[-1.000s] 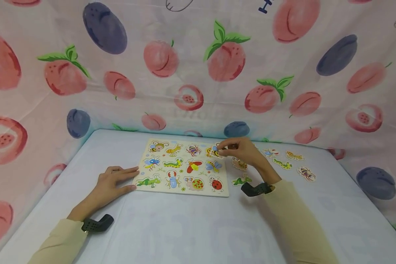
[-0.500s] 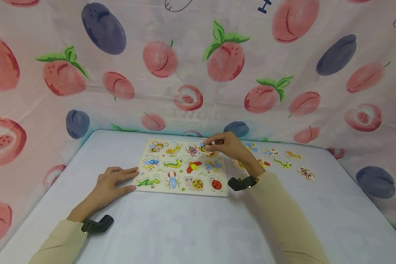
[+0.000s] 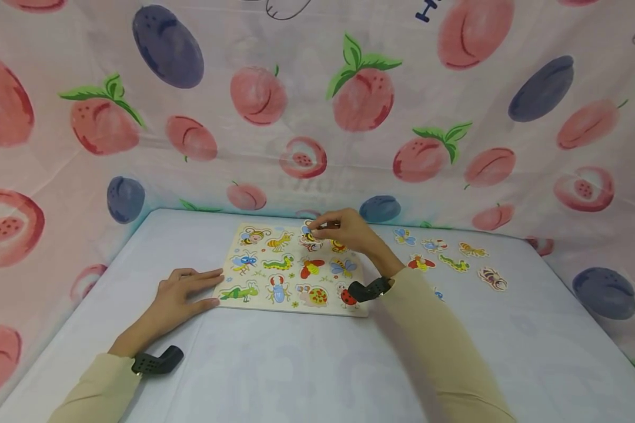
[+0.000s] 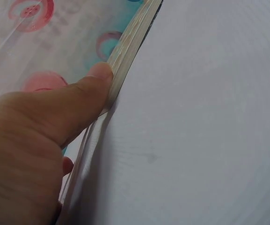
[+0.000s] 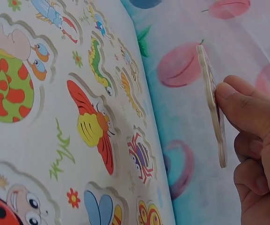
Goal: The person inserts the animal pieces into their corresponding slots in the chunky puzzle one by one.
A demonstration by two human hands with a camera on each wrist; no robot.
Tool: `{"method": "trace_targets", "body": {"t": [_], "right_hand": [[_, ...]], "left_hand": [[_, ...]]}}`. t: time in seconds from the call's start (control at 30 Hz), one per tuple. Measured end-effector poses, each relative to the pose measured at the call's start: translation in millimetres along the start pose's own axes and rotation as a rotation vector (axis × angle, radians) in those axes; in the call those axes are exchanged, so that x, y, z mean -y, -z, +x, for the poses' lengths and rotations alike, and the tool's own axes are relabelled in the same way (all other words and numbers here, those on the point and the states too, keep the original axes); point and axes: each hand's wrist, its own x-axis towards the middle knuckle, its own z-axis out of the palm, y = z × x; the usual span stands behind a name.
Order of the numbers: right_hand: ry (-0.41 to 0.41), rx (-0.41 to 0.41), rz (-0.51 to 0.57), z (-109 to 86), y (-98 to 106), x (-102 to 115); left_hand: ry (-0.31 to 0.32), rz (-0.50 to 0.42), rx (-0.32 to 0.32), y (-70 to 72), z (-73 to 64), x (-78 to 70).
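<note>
"Moving leftward over the puzzle board (image 3: 261, 301), the right hand (image 3: 344, 230) now has its fingers pinched on a bee piece (image 3: 309, 233). What does that mean for the work?"

"In the head view the piece overlaps the purple spider picture (image 5: 140, 161); the right wrist view shows it on edge, apart from the board. So I'd judge it unplaced, though nearer the bee picture (image 3: 251, 236) at the back row's left end."

"And the left hand (image 3: 176, 299)?"

"Fingers extended, touching the board's left edge; in the left wrist view the thumb (image 4: 85, 91) presses there. That probably steadies it."

"What differs from the earlier frame?"

"A second ago the right hand is at the board's back right corner, covering the butterfly picture (image 5: 148, 214), which now partly shows. The left hand looks unchanged."

"Loose pieces?"

"On the desk (image 3: 275, 376), right of the board: a red-winged piece (image 3: 421, 262), a caterpillar piece (image 3: 454, 262), a spider piece (image 3: 492, 278) and others. The right sleeve (image 3: 428, 341) now hides the grasshopper piece."
</note>
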Motion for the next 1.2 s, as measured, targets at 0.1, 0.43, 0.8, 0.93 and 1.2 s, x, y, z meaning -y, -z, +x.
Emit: {"method": "trace_targets", "body": {"t": [0.1,0.43,0.8,0.93,1.2], "right_hand": [[0.008,0.003,0.002,4.2,-5,2],[0.046,0.007,0.026,20.2,-23,6],[0.087,0.000,0.049,34.6,-42,14],[0.078,-0.001,0.022,39.5,-48,18],[0.055,-0.013,0.019,50.1,-61,24]], "left_hand": [[0.000,0.000,-0.002,-0.5,-0.1,0.2],[-0.008,-0.002,-0.002,-0.4,-0.6,1.1],[-0.014,-0.008,-0.003,-0.6,-0.2,1.6],[0.003,-0.012,0.006,-0.9,-0.2,1.3],[-0.025,0.006,-0.004,-0.7,0.9,3.6]]}}
